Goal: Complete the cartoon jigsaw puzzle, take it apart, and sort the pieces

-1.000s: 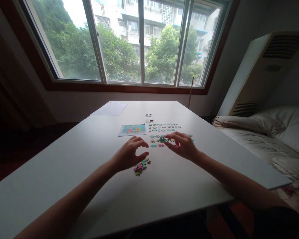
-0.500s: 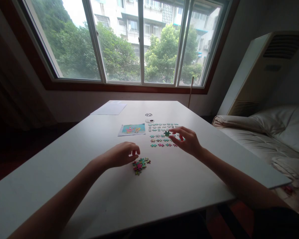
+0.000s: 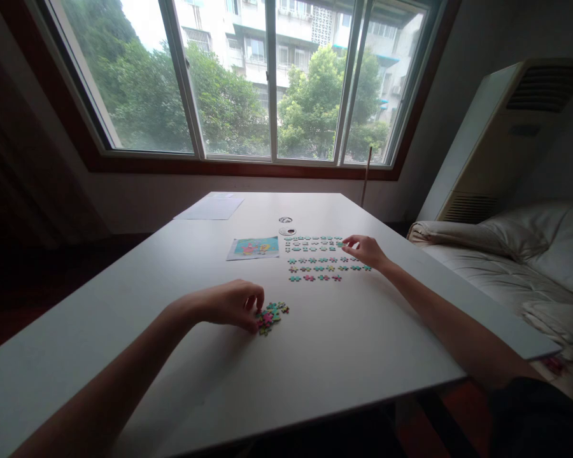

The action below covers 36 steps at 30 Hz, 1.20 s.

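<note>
My right hand [image 3: 367, 250] is over the right end of the laid-out rows, with thumb and forefinger pinched on a green jigsaw puzzle piece [image 3: 340, 244]. The sorted puzzle pieces [image 3: 310, 259] lie spaced in several rows, some showing teal and pink. My left hand [image 3: 233, 304] is at the left edge of a small heap of puzzle pieces [image 3: 270, 317], its fingers curled and the thumb a little apart from them. Whether its fingertips touch a piece is hard to see. Left of the rows lies a picture sheet [image 3: 253, 248] with colourful figures on blue.
All of this is on a white table [image 3: 172, 381]. Beyond the rows lie two small round items [image 3: 287, 231]. White paper [image 3: 209, 208] is at the far left corner. A light sofa [image 3: 496, 261] stands to the right, and a window is behind the table.
My right hand has moved right and away from me with the green puzzle piece, down toward the row ends. The left hand has lowered to the heap's left edge.
</note>
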### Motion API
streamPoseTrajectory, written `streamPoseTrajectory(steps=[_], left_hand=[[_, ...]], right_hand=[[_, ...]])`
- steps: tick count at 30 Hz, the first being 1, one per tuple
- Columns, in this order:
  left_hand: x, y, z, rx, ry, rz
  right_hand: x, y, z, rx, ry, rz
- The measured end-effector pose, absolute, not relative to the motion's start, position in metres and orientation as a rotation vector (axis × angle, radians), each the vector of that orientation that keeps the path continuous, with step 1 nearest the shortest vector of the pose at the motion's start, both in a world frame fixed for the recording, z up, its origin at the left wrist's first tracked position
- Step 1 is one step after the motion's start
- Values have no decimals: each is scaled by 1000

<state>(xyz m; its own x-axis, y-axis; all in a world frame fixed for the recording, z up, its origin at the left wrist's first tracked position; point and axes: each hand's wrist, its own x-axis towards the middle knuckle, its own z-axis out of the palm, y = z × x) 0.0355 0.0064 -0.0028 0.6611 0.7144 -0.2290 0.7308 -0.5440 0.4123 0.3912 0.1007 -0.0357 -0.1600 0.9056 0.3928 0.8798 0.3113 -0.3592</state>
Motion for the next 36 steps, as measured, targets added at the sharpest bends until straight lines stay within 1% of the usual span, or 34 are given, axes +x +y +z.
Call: streamPoseTrajectory(steps=[9, 23, 32, 36], left_hand=[[45, 5, -9, 2412, 1042, 82], [52, 1, -8, 2487, 1028, 171], [57, -1, -12, 2571, 1048, 220], [55, 3, -15, 2585, 992, 327]], right_hand=[[408, 130, -62, -1761, -1986, 151], [405, 139, -63, -1793, -1994, 140], [382, 104, -43, -1608, -2081, -42], [352, 73, -36, -1333, -2193, -22]])
